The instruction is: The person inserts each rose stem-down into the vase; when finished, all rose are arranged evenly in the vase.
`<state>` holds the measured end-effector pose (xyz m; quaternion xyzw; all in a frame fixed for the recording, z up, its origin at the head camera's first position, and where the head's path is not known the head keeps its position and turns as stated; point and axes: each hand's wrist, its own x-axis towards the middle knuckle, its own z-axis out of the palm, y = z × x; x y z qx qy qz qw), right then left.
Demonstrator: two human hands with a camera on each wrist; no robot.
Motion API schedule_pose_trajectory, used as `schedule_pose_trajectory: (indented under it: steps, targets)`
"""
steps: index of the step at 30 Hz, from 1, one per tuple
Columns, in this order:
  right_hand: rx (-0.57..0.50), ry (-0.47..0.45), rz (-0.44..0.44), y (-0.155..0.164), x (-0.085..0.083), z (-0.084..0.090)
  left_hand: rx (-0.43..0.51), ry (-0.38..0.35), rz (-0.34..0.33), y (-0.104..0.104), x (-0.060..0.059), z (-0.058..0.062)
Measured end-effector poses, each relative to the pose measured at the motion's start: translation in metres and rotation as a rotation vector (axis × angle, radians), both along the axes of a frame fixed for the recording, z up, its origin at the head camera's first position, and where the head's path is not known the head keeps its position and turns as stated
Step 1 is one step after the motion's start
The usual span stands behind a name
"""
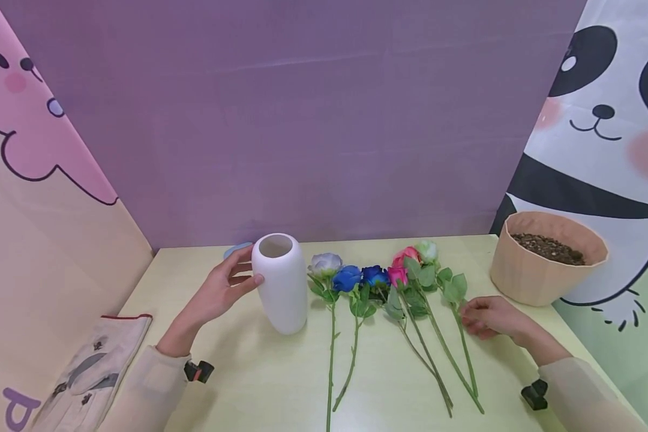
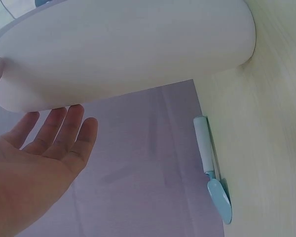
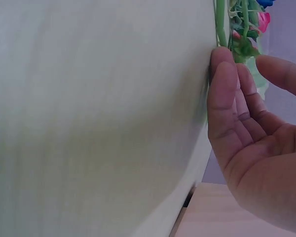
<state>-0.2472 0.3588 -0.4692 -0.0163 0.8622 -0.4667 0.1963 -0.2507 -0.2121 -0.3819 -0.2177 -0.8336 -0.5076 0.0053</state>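
Note:
A white ceramic vase (image 1: 279, 282) stands upright on the pale yellow-green table (image 1: 248, 384). My left hand (image 1: 232, 282) is at its left side, thumb touching the wall and fingers straight. The left wrist view shows that open palm (image 2: 49, 148) beside the vase (image 2: 128, 49). Several artificial roses lie in a row right of the vase: a pale lavender one (image 1: 326, 263), two blue (image 1: 347, 278), pink ones (image 1: 405, 257) and a pale green one (image 1: 426, 249). My right hand (image 1: 483, 315) rests on the table, fingertips at the rightmost green stem (image 1: 464, 348). In the right wrist view, its fingers (image 3: 232, 98) lie straight beside the stem (image 3: 221, 24).
A tan pot of soil (image 1: 545, 255) stands at the back right corner. A light blue trowel (image 2: 212, 173) lies behind the vase by the purple backdrop. A folded cloth glove (image 1: 89, 369) lies at the table's left edge. Printed panels wall in both sides.

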Motion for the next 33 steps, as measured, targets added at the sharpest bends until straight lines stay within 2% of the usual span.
schedule_pose_trajectory:
  steps: [14,24,33]
  targets:
    - [0.05,0.005,-0.001,-0.004,0.0,-0.001,-0.009,-0.015,0.014,0.0,0.001,0.003]
    - [0.118,0.03,-0.066,-0.007,-0.004,-0.006,-0.005,-0.009,0.008,0.0,0.0,0.001]
    - [0.146,0.05,-0.083,-0.008,-0.01,-0.011,-0.011,-0.011,0.011,-0.001,0.0,0.0]
